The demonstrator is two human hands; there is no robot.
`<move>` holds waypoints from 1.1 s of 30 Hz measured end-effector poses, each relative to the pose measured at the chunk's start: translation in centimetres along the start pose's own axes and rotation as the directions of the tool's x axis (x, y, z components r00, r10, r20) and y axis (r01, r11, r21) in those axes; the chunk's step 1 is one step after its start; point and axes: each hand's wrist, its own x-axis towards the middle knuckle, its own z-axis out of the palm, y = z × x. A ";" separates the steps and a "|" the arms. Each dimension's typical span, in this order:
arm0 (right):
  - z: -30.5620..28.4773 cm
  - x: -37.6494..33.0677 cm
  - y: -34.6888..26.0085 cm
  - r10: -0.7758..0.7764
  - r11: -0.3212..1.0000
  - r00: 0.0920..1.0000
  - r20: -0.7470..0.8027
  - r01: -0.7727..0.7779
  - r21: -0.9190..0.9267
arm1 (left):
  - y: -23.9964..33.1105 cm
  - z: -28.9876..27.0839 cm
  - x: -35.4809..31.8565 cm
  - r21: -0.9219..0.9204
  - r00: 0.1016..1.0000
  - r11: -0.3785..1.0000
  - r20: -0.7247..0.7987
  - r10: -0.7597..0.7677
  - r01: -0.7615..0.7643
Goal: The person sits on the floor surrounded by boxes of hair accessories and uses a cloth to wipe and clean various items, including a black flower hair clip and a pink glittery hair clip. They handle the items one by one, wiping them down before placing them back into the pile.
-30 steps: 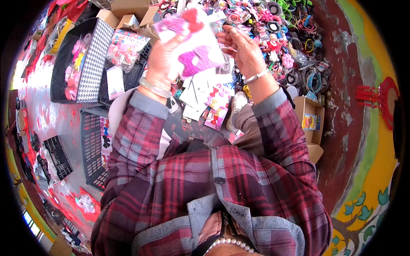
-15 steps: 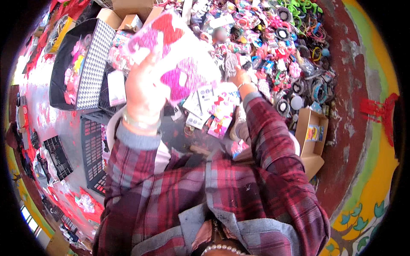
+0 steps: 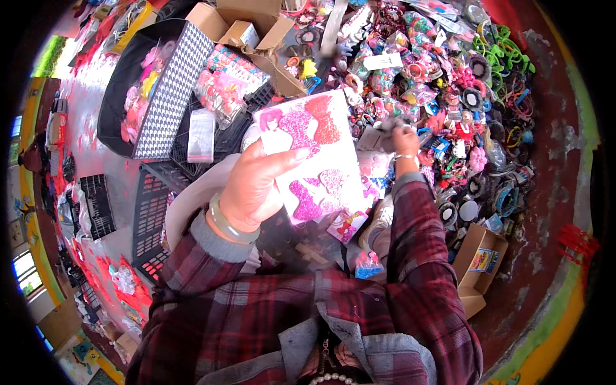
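My left hand (image 3: 247, 189) holds a white card (image 3: 343, 157) of glittery pink and red hair bows, thumb on top and fingers hidden beneath. Four-cornered and flat, the card lies tilted above my lap. My right hand (image 3: 405, 142) is at the near edge of a big pile of hair accessories (image 3: 423, 77). Its fingers are curled in, and a blurred dark greyish thing shows at their tips; I cannot make out its kind. A smaller printed card with bows (image 3: 348, 226) lies below the white card.
At the left stand a black-and-white patterned bin (image 3: 173, 90) and a black plastic crate (image 3: 151, 218). An open cardboard box (image 3: 276, 64) is at the back, beside stacked pink packets (image 3: 221, 96). Another cardboard box (image 3: 468, 292) lies at the right. Green headbands (image 3: 500, 54) top the pile's far right.
My left hand has brought the bow card lower and nearer, so it lies flatter and covers the loose printed cards. My right hand has reached farther right over the pile. The whole view has shifted.
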 end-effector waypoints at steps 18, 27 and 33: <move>-19.9 -25.2 -19.7 -0.778 0.419 0.545 -0.313 0.820 0.389 | -5.0 0.2 1.4 0.067 0.886 0.960 0.408 0.221 -0.271; -20.0 -22.1 -19.0 -0.595 0.622 0.652 -0.470 0.744 0.246 | -5.6 1.8 0.9 0.536 0.866 0.790 0.499 -0.013 -0.298; -21.5 -20.6 -17.7 -0.490 0.705 0.760 -0.427 0.634 0.318 | -4.2 1.6 0.5 0.487 0.849 0.814 0.528 0.015 -0.317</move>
